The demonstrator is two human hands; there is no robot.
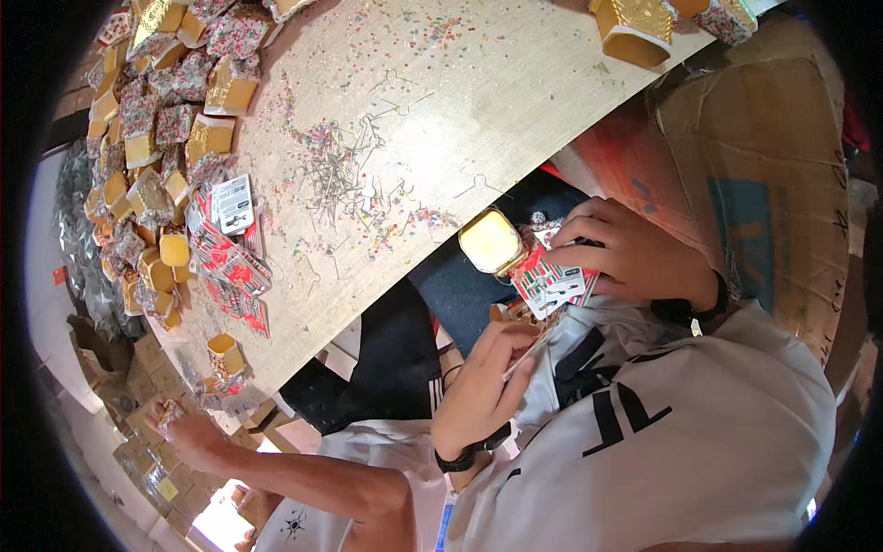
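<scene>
Over my lap, my right hand (630, 253) curls its fingers over several red, green and white printed cards (550, 281). Against the cards sits a house-shaped ornament with a pale gold base (490, 241), its base turned upward; part of it is hidden behind the cards and fingers. My left hand (483, 386) is closer to my body, its thumb and fingers closed on a thin card-like piece (520, 362) seen nearly edge-on. A second gold and brown piece (511, 311) shows just beyond the left fingertips, mostly hidden.
On the light wooden table (368, 267) lie loose wire hooks (345, 175) and scattered coloured sprinkles. Sprinkle-covered gold house ornaments (138, 152) are heaped at its left, beside stacked printed cards (230, 258). At left, a co-worker's hand (189, 434) holds an ornament. A cardboard box (763, 175) stands at right.
</scene>
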